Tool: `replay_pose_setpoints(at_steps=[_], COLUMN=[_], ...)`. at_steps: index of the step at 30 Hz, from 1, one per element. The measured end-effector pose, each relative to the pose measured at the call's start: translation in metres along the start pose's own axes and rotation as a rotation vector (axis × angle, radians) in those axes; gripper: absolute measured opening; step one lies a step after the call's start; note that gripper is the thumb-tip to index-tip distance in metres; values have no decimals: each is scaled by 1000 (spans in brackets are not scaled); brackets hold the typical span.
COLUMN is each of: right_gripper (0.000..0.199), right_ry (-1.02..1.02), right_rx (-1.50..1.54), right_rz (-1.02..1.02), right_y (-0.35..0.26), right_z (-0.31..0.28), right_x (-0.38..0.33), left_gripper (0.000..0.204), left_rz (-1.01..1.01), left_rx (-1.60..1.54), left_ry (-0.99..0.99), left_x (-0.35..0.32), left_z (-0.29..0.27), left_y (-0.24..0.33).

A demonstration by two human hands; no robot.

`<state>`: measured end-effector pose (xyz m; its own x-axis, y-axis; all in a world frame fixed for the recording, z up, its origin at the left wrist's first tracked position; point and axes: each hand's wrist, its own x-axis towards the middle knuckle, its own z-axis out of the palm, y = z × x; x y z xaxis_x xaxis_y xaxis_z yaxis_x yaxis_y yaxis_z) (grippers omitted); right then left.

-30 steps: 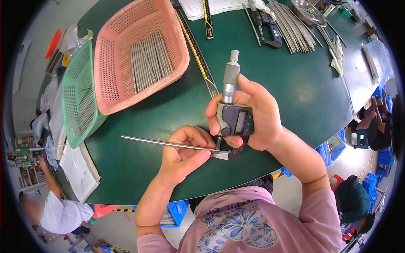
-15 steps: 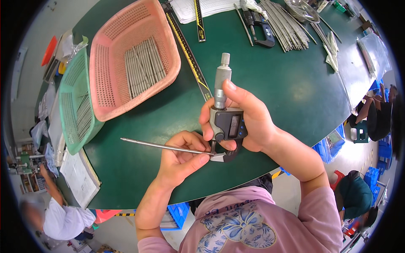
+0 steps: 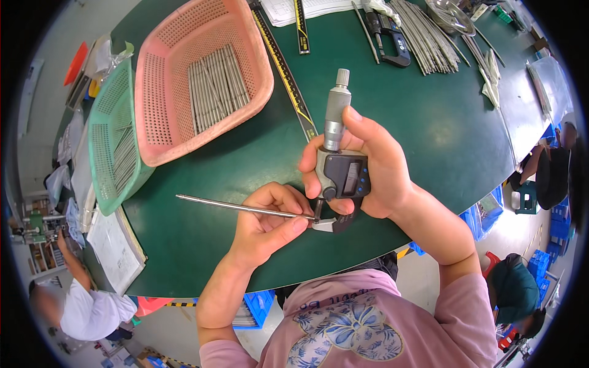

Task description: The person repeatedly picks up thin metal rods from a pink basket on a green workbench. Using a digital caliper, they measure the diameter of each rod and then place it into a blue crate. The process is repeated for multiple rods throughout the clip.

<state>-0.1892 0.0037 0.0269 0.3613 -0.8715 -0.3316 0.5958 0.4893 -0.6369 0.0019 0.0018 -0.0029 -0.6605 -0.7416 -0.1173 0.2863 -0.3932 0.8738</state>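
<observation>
A thin metal rod (image 3: 215, 203) is pinched between the thumb and fingers of my left hand (image 3: 270, 221). It slants up to the left, and its right end sits at the jaws of a digital micrometer (image 3: 343, 174). My right hand (image 3: 380, 162) is wrapped round the micrometer's frame, with the thumb against its barrel. The grey thimble points up and away from me, and the small display faces up. Whether both jaws touch the rod is too small to tell.
Left of my hands, a pink basket (image 3: 161, 150) holds several rods, beside a green basket (image 3: 98, 178). Long rulers (image 3: 285, 73) lie beyond. At the far right are another micrometer (image 3: 394, 46) and a spread of rods (image 3: 426, 40). A co-worker (image 3: 92, 310) is at the left, another person (image 3: 518, 285) at the right.
The view has shifted slightly, so the table's contents sit a little differently. My right hand and the micrometer appear slightly farther right; both grips stay the same.
</observation>
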Motion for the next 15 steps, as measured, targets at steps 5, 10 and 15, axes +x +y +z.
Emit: replay_pose_setpoints(at_steps=[5,10,15], right_gripper=[62,63,64], right_ry=[5,10,19], right_rx=[-32,-49,-52], right_rz=[-12,-21,-30], right_y=[-1,-3,-4], right_z=[2,3,3], right_x=[-2,-1,-2], left_gripper=[15,14,15], left_rz=[-10,-21,-50], left_rx=[-2,-27,11], left_ry=[1,22,62], left_x=[0,1,1], left_z=[1,3,5], left_y=[0,1,3])
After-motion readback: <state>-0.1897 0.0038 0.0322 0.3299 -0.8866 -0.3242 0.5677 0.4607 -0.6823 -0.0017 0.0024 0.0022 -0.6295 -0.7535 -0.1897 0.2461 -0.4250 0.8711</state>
